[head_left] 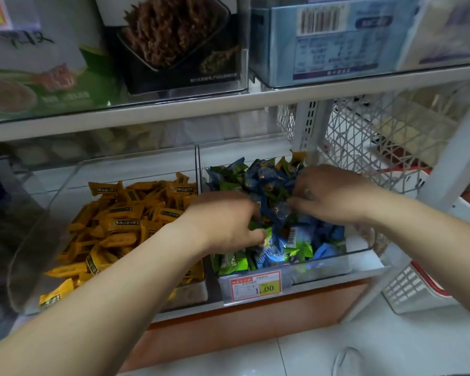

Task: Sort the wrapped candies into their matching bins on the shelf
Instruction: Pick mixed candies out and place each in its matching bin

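Carrier: lower shelf [337,282], with two clear bins side by side along its front edge.
Left bin [52,202]: toward the shelf's left end, heaped with yellow candies [120,223] in dark-labelled wrappers.
Right bin [323,267]: touching the left bin's side and near the shelf's right end; it is full of blue and green candies [277,240] mixed together.
Odd ones: a few orange wrappers [297,157] stick up at the rear of the right bin, behind the blue and green heap.
Left grip [225,223]: reaches over the wall between the bins into the right bin. Its fingers are curled down into the pile and the thumb tip is against a green wrapper. Blur hides whether it is grasping a candy, so I cannot tell.
Right grip [334,194]: over the right bin's middle, knuckles up, with fingertips bent onto blue wrappers. I cannot tell whether it is grasping one.
Gap between the grips: small, with blue wrappers showing in it.
Price tag [255,286]: red and yellow, on the right bin's front face, reading 1.00.
Upper shelf board [174,111]: carries a dark box [174,44] picturing brown strips and a blue box [323,42] with a barcode.
Wire basket [377,137]: white mesh, beyond the shelf's right end.
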`<state>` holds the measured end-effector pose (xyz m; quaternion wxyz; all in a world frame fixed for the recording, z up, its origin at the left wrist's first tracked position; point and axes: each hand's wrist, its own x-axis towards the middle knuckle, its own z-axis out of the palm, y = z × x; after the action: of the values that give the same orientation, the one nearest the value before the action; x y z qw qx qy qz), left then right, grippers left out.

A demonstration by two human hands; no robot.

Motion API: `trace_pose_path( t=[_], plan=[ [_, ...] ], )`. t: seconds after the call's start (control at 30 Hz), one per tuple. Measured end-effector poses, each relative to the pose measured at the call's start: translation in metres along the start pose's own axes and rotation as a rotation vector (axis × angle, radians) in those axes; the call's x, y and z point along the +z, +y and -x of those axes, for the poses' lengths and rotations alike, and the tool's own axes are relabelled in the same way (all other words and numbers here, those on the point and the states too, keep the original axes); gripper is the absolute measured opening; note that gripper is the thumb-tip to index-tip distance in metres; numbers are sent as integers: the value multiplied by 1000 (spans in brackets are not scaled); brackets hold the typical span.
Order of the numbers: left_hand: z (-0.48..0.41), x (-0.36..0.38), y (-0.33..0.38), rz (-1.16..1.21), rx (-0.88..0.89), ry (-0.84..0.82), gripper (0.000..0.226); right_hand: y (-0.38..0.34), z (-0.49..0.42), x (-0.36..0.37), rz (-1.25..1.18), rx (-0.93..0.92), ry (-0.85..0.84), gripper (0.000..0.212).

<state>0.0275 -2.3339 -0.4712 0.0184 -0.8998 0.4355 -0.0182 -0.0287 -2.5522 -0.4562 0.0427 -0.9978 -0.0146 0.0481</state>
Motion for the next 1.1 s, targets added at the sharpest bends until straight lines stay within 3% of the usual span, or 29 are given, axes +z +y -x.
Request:
trace_pose_path(
  t=[0.1,0.17,0.27,0.33,0.43,0.53,0.67,0.73,0.8,0.9,0.97,1.1],
  plan=[
    [-1,1,3,59,-1,-3,46,9,-32,-1,-174,-35,213,30],
    [-2,1,2,66,3,4,47,16,-57,-7,-151,-9,235,40],
    [1,2,0,88,8,26,47,30,-91,-8,269,45,154,48],
    [4,4,-1,96,20,58,48,31,-101,-4,530,71,118,38],
    [8,6,2,103,18,79,45,29,-98,-3,600,71,152,24],
    [10,8,4,173,-22,102,47,24,-82,-4,414,51,300,25],
    [-1,-5,-10,525,-138,346,62,4,-32,-34,-298,21,526,22],
    [-6,-14,-12,692,-135,426,65,-15,-8,-45,-668,-73,472,24],
    [-10,-15,-7,805,-77,510,47,-24,-2,-40,-842,-164,398,26],
    [-4,-12,-12,751,-113,563,12,-22,-20,-24,-874,-89,404,17],
    [2,-8,-21,667,-163,487,8,-6,-42,-18,-686,-7,417,11],
    [11,-3,-35,695,-180,476,9,21,-91,-9,-347,37,195,31]
  ],
)
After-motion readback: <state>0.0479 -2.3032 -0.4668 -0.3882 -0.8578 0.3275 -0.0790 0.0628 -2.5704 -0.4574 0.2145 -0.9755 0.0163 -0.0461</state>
